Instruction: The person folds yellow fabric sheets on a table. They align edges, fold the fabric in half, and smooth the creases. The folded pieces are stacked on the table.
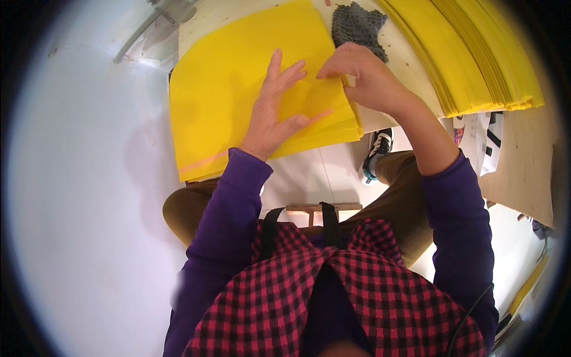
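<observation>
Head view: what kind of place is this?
Probably a paper-craft or packing workbench: a tall stack of yellow sheets on a pale worktable, and a left hand and right hand folding a large yellow paper sheet.

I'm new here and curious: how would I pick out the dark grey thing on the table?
Start at the white table. Between the yellow sheets under the hands and the tall yellow stack lies the grey knitted cloth, just beyond the right hand. It alone is grey and textured.
</observation>
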The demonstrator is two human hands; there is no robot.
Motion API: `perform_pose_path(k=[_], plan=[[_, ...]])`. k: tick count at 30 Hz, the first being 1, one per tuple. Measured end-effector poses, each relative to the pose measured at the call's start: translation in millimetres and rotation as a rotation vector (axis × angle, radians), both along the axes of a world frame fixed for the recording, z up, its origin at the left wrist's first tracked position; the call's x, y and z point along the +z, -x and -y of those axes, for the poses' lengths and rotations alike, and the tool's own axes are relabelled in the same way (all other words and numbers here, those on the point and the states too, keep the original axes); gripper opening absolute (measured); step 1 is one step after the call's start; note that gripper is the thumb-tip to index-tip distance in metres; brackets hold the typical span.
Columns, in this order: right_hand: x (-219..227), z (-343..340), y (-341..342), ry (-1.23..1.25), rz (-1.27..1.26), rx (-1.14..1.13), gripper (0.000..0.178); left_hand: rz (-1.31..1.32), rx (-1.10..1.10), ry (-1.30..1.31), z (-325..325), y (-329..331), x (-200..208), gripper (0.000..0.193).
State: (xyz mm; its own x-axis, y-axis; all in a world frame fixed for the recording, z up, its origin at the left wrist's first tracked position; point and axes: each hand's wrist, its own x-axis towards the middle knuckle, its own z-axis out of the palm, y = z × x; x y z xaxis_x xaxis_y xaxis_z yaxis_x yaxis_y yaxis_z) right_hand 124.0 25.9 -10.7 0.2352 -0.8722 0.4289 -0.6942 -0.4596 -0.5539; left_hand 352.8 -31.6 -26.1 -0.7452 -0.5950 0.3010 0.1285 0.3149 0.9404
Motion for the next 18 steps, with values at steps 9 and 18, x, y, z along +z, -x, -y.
perform_pose_path(k=[9,18], plan=[[-6.8,-3.4,-11.2,-0.147,0.255,0.072,0.019,0.083,0.009,0.074,-2.0,-1.9,16.9,0.102],[-12.1,1.0,-9.5,-0.33,0.461,-0.015,0.013,0.64,0.351,0.694,-6.9,-113.7,28.1,0.063]])
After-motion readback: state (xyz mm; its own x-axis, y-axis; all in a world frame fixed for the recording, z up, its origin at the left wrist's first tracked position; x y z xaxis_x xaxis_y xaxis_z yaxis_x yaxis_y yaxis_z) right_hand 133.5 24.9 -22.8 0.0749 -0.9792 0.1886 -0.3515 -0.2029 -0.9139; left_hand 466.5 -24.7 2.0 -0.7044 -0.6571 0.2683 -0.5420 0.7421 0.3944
